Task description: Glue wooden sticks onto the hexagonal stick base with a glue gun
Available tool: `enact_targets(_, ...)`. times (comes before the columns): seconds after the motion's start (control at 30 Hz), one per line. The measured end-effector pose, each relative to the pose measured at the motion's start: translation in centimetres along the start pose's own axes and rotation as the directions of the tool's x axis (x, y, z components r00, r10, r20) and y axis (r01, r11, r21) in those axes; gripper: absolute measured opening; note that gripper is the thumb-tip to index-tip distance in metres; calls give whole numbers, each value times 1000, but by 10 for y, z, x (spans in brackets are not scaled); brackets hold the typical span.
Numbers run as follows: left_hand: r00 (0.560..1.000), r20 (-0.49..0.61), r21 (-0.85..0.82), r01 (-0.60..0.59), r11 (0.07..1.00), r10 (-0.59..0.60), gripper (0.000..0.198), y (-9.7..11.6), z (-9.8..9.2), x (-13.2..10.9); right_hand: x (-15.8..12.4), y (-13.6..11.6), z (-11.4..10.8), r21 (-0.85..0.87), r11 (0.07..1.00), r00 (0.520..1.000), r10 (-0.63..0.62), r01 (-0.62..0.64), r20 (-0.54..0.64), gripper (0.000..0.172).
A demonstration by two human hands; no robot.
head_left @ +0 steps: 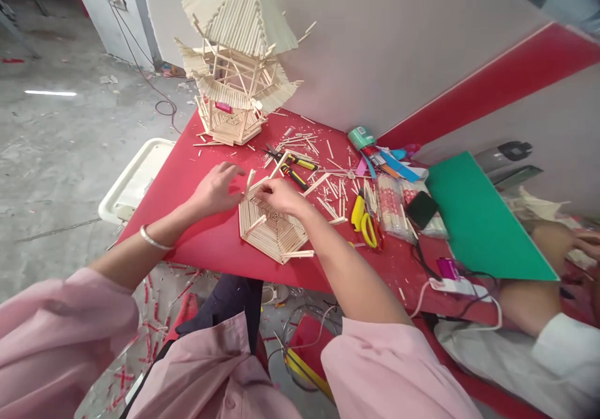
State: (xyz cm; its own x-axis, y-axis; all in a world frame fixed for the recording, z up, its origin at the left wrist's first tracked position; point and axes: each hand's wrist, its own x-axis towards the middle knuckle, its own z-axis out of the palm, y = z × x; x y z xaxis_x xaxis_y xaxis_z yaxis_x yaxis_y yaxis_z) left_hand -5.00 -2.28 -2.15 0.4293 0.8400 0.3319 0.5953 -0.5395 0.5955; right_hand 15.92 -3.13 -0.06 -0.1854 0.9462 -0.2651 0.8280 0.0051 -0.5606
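A flat polygonal base of wooden sticks (281, 241) lies on the red table (197, 237), its sticks laid in nested rings, with several short posts standing at its corners. My right hand (282, 195) is over the far side of this base, fingers pinched together; whatever they hold is too hidden to name. At the base's left edge, my left hand (218, 186) hovers beside a corner post (250, 180), its fingers bent but apart, and no held thing shows. A tiered stick pavilion (239, 62) stands at the table's far left corner.
Beyond the base lie yellow-black pliers (295, 169) and loose sticks (335, 197). Yellow-handled scissors (364, 222) and bagged sticks (394, 206) are to the right. A green board (487, 219) and a power strip (462, 287) sit near another person's arm (529, 306).
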Motion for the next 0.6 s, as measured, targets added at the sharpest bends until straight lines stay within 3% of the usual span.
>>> enact_targets(0.13, 986, 113, -51, -119, 992, 124, 40, -6, 27, 14, 2, 4, 3, -18, 1000, 1000, -12, 12, 9, 8)
enact_targets(0.3, 980, 140, -40, -135, 990, 139, 29, -3, 29, 5, 2, 4, 3, -23, 999, 1000, -27, 27, -2, 11)
enact_targets(0.6, 980, 32, -41, -195, 980, 196, 12, -7, 40, 4, 0, -7, 1, -88, 996, 1000, 17, -17, 2, 14)
